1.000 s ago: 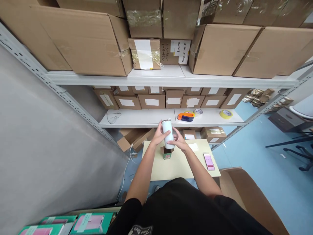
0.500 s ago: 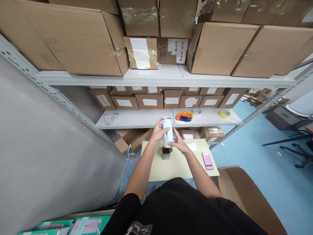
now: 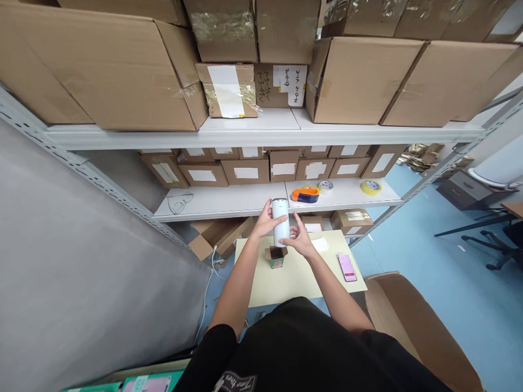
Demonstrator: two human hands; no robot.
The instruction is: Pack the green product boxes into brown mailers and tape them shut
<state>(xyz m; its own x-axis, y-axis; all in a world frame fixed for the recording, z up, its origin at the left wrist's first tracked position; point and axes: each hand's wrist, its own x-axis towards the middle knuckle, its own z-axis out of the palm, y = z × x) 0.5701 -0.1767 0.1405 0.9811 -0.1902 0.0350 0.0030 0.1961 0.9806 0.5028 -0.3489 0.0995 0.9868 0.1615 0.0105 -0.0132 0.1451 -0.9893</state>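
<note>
A pale blue tumbler (image 3: 280, 224) is held nearly upright above the table. My left hand (image 3: 265, 222) wraps its left side near the top, thumb across the front. My right hand (image 3: 300, 238) grips its lower right side, with the thumb near the base and the index finger lifted away from the wall. Just below and partly behind the tumbler, a small green box (image 3: 277, 262) stands on the table with its top flaps open. No lettering shows on the side of the tumbler facing me.
The cream table (image 3: 265, 291) carries a phone (image 3: 347, 267) and white paper (image 3: 320, 244). On the shelf behind lie an orange and blue tape dispenser (image 3: 305, 195), tape rolls (image 3: 371, 187) and glasses (image 3: 178, 203). Labelled cartons (image 3: 245, 171) line the shelves. A large open carton (image 3: 408, 321) stands at right.
The tumbler has turned in my hands, so the dark lettering seen before has gone from view. My right index finger has lifted. The camera view has shifted slightly.
</note>
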